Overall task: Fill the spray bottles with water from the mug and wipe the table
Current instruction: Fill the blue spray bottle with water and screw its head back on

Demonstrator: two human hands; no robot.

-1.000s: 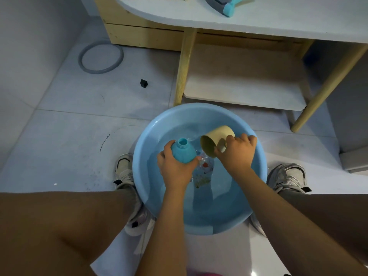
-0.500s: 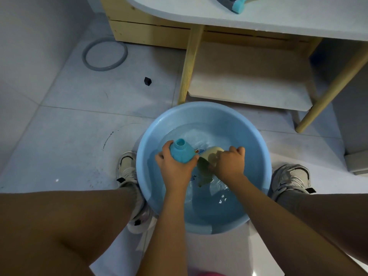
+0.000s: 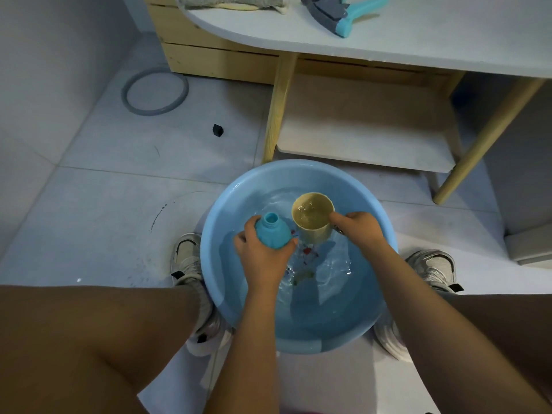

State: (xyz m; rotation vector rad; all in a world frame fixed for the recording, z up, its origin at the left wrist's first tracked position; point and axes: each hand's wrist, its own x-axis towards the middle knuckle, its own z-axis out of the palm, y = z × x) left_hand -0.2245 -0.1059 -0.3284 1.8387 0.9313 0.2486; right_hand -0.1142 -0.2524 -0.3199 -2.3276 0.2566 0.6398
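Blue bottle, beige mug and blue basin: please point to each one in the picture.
blue bottle (image 3: 272, 234), head view, on its shoulder below the open neck.
beige mug (image 3: 316, 233), head view, on its outer wall.
blue basin (image 3: 227, 198), head view, on its left rim.

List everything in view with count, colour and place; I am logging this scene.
Basin: 1, light blue, on the floor between the feet, water inside.
Bottle: 1, turquoise, uncapped, over the basin.
Mug: 1, beige, holds water, right of the bottle.
Table: 1, white top, wooden legs, behind the basin.
Spray head: 1, grey and turquoise, on the table.
Cloth: 1, grey, on the table.
Ring: 1, grey, on the floor.
Shoes: 2, grey-white, beside the basin.
Left hand: grips the bottle.
Right hand: holds the mug.
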